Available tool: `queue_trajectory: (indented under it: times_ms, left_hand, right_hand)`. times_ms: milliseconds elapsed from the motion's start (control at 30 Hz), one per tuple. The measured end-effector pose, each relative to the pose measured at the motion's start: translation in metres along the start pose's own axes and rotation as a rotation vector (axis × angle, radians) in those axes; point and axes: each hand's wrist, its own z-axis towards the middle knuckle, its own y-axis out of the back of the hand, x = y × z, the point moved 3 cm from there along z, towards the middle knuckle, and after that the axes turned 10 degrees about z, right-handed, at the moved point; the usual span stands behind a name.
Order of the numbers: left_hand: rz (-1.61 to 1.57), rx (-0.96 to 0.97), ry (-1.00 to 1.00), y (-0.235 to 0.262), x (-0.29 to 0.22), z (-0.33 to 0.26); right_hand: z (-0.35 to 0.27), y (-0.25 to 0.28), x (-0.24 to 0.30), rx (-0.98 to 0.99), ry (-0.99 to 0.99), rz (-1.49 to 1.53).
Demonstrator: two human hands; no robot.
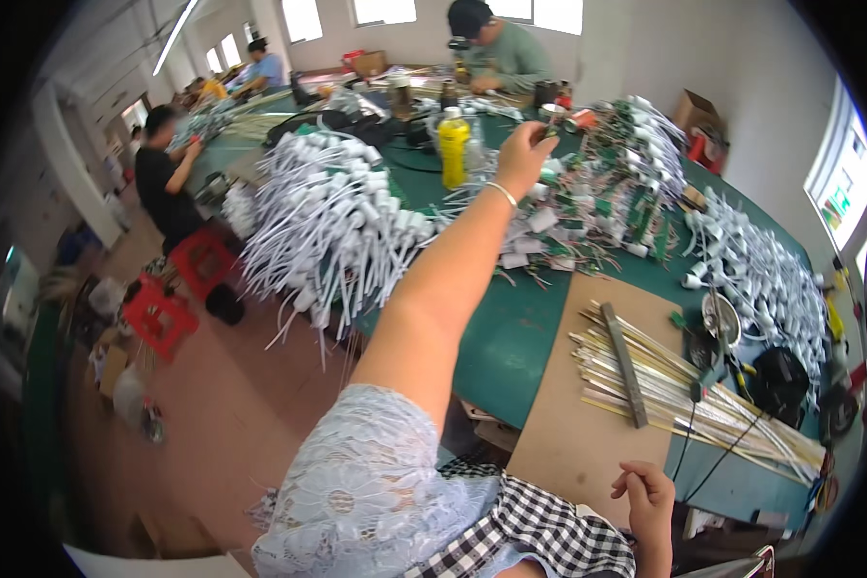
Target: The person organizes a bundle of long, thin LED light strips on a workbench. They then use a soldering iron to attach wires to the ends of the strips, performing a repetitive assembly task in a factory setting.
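Note:
My left arm stretches far out over the green table [511, 337]. My left hand [522, 159], with a thin bracelet at the wrist, hangs above a heap of white sockets with green-tagged wires [597, 207]. Its thumb and fingers are pinched on a small dark part [551, 127]; I cannot make out what it is. My right hand [650, 496] lies low by the near edge of a brown board [578, 424], fingers curled in with nothing visible in them.
A big pile of white wired sockets [328, 212] spills over the table's left edge; another [761, 270] lies at the right. A yellow bottle [453, 149], pale rods under a dark bar [636, 371] and a black round object [778, 380] sit nearby. Red stools [164, 318] stand left; other people [496, 48] work beyond.

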Motion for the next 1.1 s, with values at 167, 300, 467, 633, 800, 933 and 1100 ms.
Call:
queue_trajectory:
  times_ms: [167, 300, 467, 633, 800, 933, 1100]
  left_hand:
    - [-0.154, -0.23, -0.266, 0.047, -0.073, 0.008]
    - [0.19, -0.064, -0.871, 0.054, -0.155, -0.076]
    - [0.111, 0.414, -0.824, 0.047, -0.129, -0.233]
    - [-0.042, 0.592, -0.586, 0.041, -0.137, -0.339]
    - [-0.07, 0.709, -0.528, 0.056, -0.141, -0.367]
    - [-0.029, 0.817, -0.558, 0.058, -0.147, -0.362]
    - [0.232, 0.785, -0.725, 0.09, -0.157, -0.28]
  right_hand:
    - [0.02, -0.044, -0.001, -0.067, 0.068, 0.18]
    - [0.017, -0.05, 0.005, -0.062, 0.133, 0.164]
    - [0.026, -0.081, 0.001, -0.114, 0.083, 0.146]
    - [0.005, -0.071, -0.042, -0.118, 0.199, 0.099]
    - [-0.001, -0.077, -0.046, -0.157, 0.192, -0.088]
    - [-0.007, -0.078, -0.041, -0.192, 0.105, 0.113]
    - [-0.006, -0.052, -0.023, -0.354, 0.183, 0.134]
